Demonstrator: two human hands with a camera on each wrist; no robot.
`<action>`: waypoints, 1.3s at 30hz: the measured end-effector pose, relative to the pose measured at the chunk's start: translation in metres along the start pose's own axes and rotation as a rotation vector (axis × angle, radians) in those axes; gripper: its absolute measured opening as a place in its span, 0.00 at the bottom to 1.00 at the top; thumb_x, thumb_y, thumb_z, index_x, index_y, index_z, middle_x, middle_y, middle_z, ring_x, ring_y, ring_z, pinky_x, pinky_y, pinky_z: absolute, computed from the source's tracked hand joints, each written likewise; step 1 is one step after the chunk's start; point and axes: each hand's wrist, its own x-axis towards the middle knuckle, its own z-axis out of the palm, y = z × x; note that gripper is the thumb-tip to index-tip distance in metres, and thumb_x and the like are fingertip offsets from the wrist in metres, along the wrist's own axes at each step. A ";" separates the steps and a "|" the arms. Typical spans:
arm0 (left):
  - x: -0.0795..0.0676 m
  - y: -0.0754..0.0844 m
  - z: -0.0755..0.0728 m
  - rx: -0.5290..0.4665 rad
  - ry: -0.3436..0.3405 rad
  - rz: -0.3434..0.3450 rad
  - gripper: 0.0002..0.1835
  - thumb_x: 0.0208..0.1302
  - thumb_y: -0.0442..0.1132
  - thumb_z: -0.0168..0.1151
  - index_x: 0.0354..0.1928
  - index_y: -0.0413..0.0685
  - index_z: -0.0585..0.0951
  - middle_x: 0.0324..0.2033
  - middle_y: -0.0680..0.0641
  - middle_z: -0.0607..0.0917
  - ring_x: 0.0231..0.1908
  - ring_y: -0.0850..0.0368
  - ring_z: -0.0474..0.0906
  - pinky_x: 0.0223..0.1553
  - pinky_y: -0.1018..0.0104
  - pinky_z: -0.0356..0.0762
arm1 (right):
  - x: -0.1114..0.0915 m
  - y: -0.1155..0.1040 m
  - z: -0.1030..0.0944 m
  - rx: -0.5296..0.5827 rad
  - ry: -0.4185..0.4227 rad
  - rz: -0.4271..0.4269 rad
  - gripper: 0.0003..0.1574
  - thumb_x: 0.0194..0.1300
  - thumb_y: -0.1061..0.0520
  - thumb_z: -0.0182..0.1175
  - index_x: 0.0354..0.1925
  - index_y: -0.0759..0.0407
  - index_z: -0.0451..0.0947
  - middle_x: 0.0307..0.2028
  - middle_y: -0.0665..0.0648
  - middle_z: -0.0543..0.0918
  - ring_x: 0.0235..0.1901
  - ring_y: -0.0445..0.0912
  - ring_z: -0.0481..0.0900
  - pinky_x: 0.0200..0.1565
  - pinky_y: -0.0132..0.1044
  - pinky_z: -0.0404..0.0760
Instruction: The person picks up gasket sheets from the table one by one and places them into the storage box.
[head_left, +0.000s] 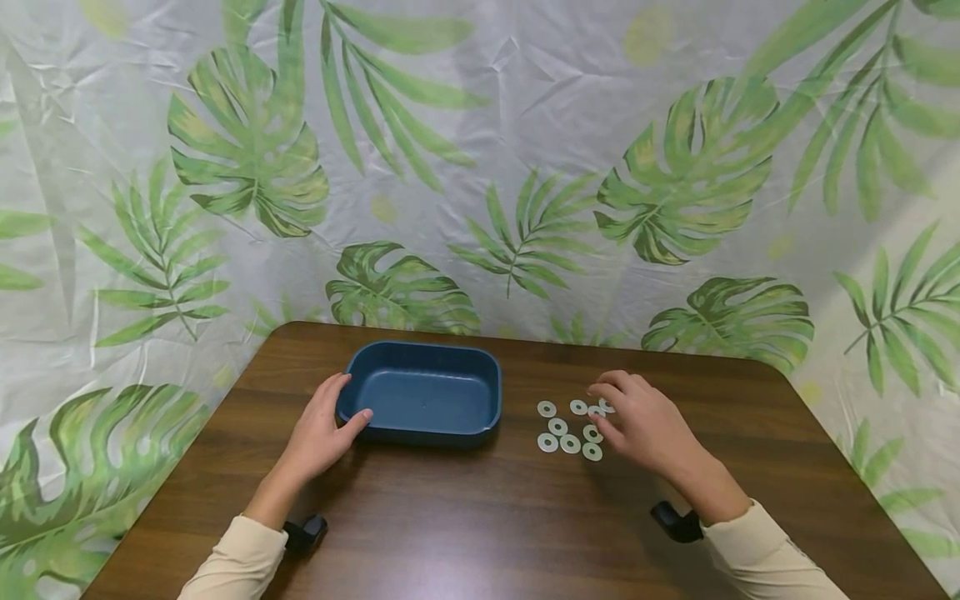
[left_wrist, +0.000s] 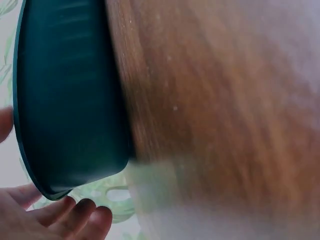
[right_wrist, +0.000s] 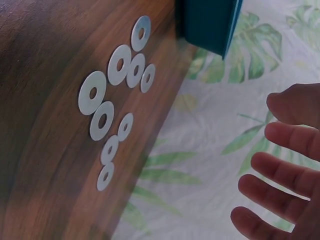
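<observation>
A dark blue plastic bin (head_left: 423, 432) with rounded corners sits on the table, bare inside. My left hand (head_left: 324, 421) holds its left end, the thumb over the rim and the other fingers along the outside; the left wrist view shows fingertips (left_wrist: 80, 212) under the rim of the bin (left_wrist: 75, 100). Several flat metal washers (head_left: 557, 427) lie loosely grouped right of the bin, some touching; they show clearly as washers (right_wrist: 119, 65) in the right wrist view. My right hand (head_left: 643, 423) hovers by the rightmost washers, fingers apart and holding nothing (right_wrist: 290, 170).
Both things rest on a dark brown wood-grain table (head_left: 465, 517) with rounded far corners. Behind it hangs a pale cloth (head_left: 525, 125) printed with green leaves. A black camera mount (head_left: 303, 533) is on my left wrist, another camera mount (head_left: 677, 522) on the right.
</observation>
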 end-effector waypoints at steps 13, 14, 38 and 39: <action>0.006 -0.001 -0.005 -0.062 -0.198 -0.134 0.54 0.68 0.58 0.59 0.78 0.34 0.41 0.76 0.28 0.47 0.75 0.27 0.46 0.71 0.31 0.52 | -0.021 0.019 0.009 0.199 -0.213 0.199 0.19 0.63 0.56 0.67 0.51 0.60 0.81 0.49 0.58 0.83 0.49 0.56 0.82 0.47 0.54 0.82; 0.006 -0.001 -0.006 -0.063 -0.203 -0.135 0.54 0.68 0.58 0.59 0.78 0.34 0.41 0.77 0.28 0.46 0.75 0.28 0.46 0.71 0.32 0.52 | -0.022 0.022 0.011 0.216 -0.220 0.205 0.19 0.63 0.57 0.67 0.52 0.61 0.81 0.50 0.59 0.83 0.49 0.57 0.82 0.47 0.54 0.81; 0.006 -0.001 -0.009 -0.061 -0.252 -0.138 0.55 0.68 0.58 0.58 0.78 0.33 0.38 0.77 0.28 0.43 0.76 0.28 0.44 0.72 0.33 0.51 | -0.014 0.082 0.057 0.328 -0.357 0.360 0.23 0.64 0.58 0.64 0.55 0.68 0.78 0.48 0.70 0.80 0.46 0.62 0.78 0.46 0.59 0.77; 0.006 -0.001 -0.010 -0.059 -0.257 -0.140 0.55 0.68 0.58 0.58 0.78 0.33 0.38 0.77 0.28 0.43 0.76 0.28 0.44 0.72 0.33 0.51 | -0.015 0.083 0.058 0.320 -0.366 0.359 0.24 0.64 0.58 0.64 0.55 0.68 0.78 0.48 0.70 0.80 0.46 0.62 0.78 0.47 0.59 0.77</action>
